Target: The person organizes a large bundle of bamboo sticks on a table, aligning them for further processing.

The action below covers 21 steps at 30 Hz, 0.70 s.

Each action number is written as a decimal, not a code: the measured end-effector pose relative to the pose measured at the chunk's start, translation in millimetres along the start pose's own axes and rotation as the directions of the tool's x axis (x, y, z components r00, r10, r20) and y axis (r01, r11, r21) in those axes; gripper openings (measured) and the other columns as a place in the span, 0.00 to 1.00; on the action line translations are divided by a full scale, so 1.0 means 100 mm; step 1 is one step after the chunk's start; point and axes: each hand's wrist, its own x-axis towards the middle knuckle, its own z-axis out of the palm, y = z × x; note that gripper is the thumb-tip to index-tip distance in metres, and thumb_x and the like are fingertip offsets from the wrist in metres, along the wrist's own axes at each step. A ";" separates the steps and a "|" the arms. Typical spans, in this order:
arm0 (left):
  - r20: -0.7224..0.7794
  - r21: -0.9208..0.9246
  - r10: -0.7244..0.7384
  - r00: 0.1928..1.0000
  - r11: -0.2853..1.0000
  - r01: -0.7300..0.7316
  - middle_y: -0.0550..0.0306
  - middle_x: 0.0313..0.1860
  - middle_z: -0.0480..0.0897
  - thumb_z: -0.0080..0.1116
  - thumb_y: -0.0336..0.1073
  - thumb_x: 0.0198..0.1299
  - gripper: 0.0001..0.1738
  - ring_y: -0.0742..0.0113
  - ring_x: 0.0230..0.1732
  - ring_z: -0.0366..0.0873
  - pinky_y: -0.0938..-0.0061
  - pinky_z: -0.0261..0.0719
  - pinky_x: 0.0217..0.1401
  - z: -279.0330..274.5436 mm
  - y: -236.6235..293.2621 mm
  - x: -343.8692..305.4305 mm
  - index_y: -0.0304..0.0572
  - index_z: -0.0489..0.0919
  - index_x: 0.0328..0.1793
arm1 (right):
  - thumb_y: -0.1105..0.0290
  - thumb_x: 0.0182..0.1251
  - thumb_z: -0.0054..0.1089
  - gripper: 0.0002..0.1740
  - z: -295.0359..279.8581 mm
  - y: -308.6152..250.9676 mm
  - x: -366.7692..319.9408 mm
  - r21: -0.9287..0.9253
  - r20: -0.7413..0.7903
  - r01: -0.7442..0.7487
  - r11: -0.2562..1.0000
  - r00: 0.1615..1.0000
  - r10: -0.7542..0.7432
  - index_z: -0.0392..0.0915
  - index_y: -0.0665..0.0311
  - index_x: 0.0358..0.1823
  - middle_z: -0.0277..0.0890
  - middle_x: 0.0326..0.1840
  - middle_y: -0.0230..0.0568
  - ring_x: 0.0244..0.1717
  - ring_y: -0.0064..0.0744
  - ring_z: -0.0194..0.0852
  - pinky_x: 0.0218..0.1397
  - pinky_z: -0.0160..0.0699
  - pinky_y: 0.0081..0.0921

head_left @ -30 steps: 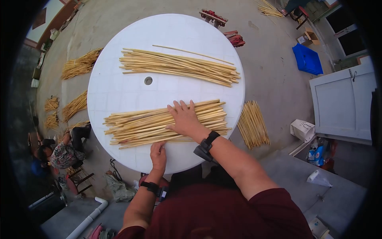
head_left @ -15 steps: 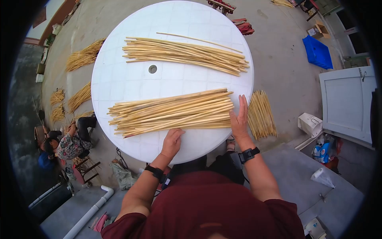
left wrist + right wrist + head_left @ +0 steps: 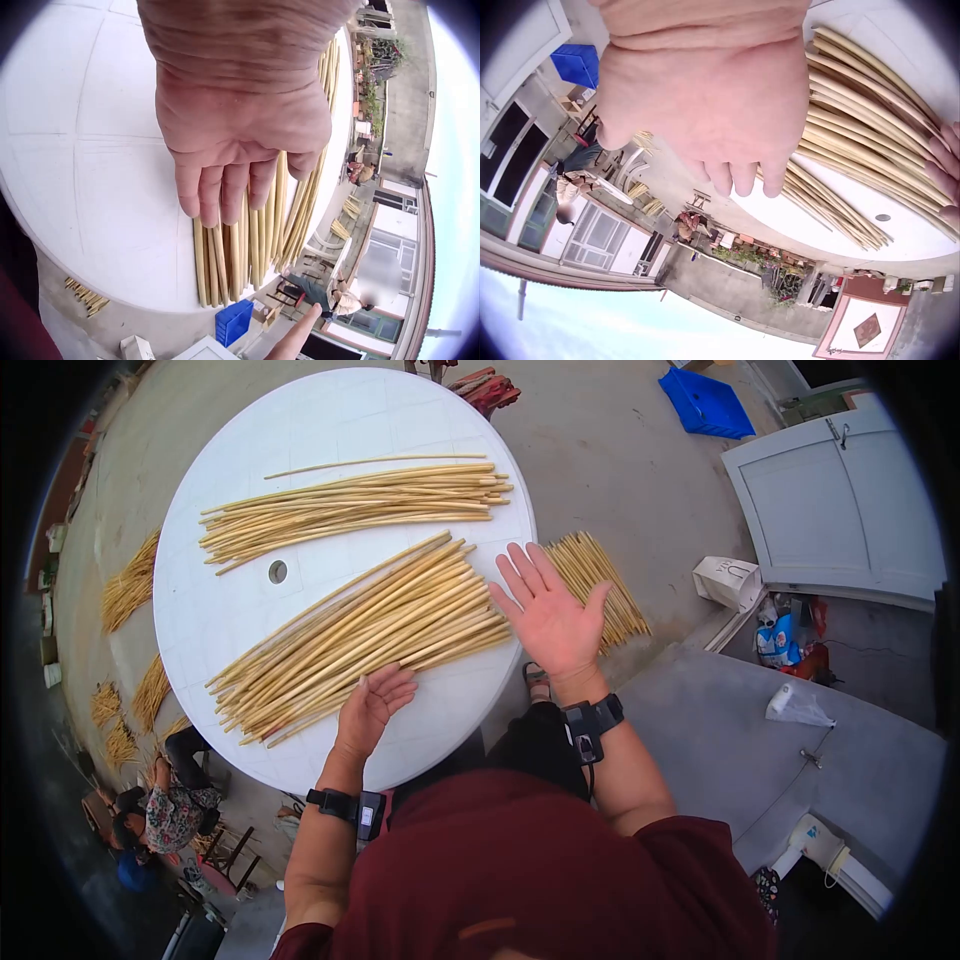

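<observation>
Holds left hand (image 3: 368, 712) palm-up, loosely bent, at the near edge of the bundle of smooth, straw-yellow sticks (image 3: 350, 635), left of the head frame's centre; apart from it, right hand (image 3: 552, 625) palm-up, straight-fingered, beside the right end. Cannot tell contact for either. Shows a similar slender bundle (image 3: 350, 508) at upper left, on the round, faintly gridded white table (image 3: 330, 410).
</observation>
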 end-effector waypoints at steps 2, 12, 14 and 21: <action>0.066 -0.125 -0.062 0.996 0.990 0.070 0.37 0.70 0.76 0.42 0.58 0.77 0.37 0.46 0.71 0.74 0.55 0.71 0.74 0.16 0.05 0.06 0.32 0.68 0.76 | 0.19 0.65 0.26 0.65 -0.04 -0.05 -0.03 0.012 -0.022 0.019 1.000 1.000 -0.019 0.37 0.71 0.83 0.39 0.87 0.57 0.87 0.55 0.34 0.86 0.38 0.57; 0.049 0.545 -0.214 0.976 0.825 0.153 0.48 0.66 0.80 0.58 0.50 0.72 0.28 0.59 0.70 0.73 0.61 0.69 0.73 0.39 -0.15 0.31 0.40 0.77 0.70 | 0.32 0.75 0.41 0.45 -1.07 -0.80 -0.94 -0.148 -0.505 0.258 0.955 0.811 -0.297 0.62 0.63 0.76 0.71 0.69 0.49 0.67 0.46 0.70 0.71 0.69 0.48; 0.006 0.619 -0.191 0.982 0.772 0.146 0.54 0.57 0.84 0.61 0.38 0.71 0.19 0.66 0.61 0.79 0.68 0.75 0.66 0.45 -0.09 0.31 0.39 0.81 0.64 | 0.34 0.76 0.43 0.42 -1.21 -0.91 -1.13 -0.169 -0.537 0.252 0.953 0.787 -0.303 0.64 0.63 0.74 0.73 0.66 0.48 0.65 0.44 0.72 0.68 0.71 0.47; -0.011 0.892 0.638 0.770 0.354 -0.281 0.53 0.48 0.86 0.59 0.26 0.68 0.11 0.65 0.50 0.82 0.70 0.81 0.56 0.34 0.69 0.88 0.37 0.83 0.55 | 0.45 0.79 0.49 0.32 -1.26 -0.73 -1.29 -0.514 -0.563 -0.518 0.684 0.805 0.188 0.70 0.63 0.70 0.81 0.56 0.46 0.53 0.39 0.83 0.54 0.83 0.34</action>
